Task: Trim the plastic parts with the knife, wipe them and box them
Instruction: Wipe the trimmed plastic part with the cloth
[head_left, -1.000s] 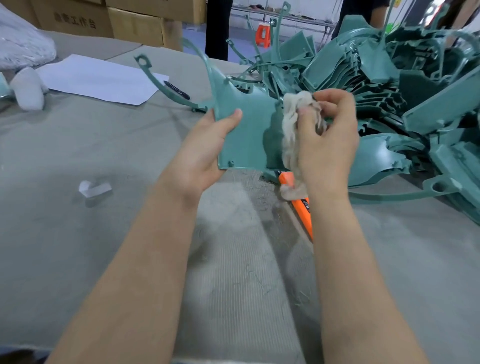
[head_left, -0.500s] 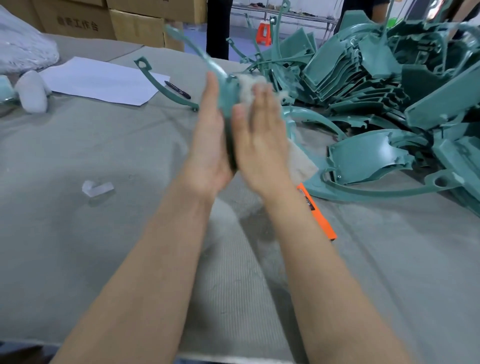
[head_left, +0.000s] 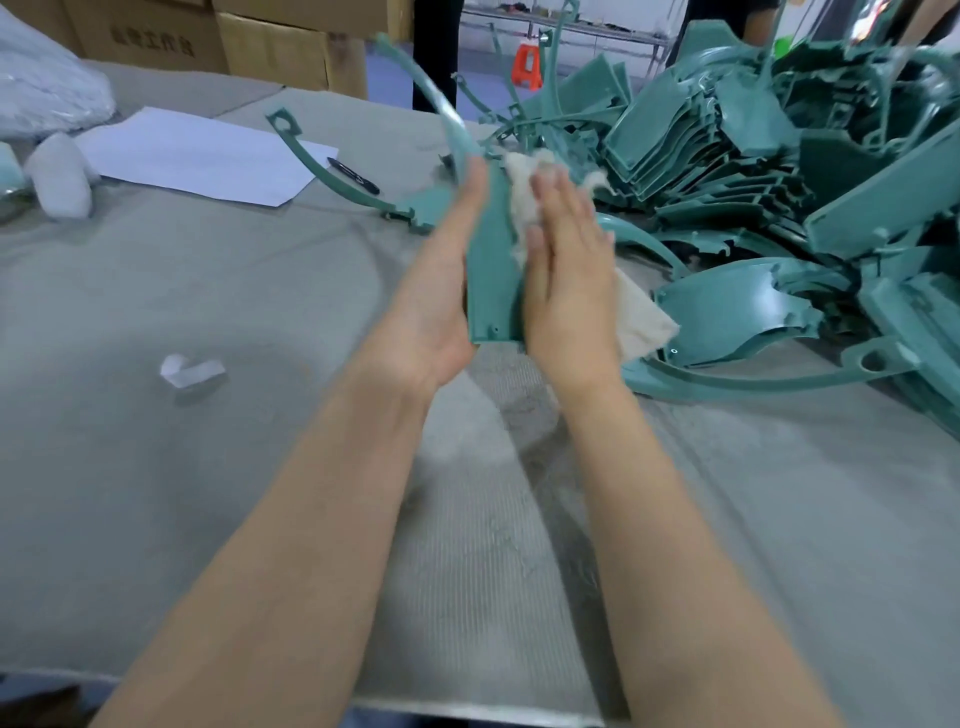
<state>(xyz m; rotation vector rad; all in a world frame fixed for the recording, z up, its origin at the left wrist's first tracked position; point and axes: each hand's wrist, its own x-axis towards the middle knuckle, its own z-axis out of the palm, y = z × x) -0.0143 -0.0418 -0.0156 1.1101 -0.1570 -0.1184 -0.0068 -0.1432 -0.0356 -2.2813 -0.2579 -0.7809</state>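
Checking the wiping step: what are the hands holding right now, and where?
The teal plastic part is sandwiched at its flat lower panel: left hand flat on one face, right hand pressing an off-white cloth against the other.

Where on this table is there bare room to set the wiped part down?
Bare mat spreads near-left, below the white scrap, and between that scrap and the paper sheet; also near-right, in front of the pile of green parts. The right rear is crowded: that pile reaches up to the right hand.
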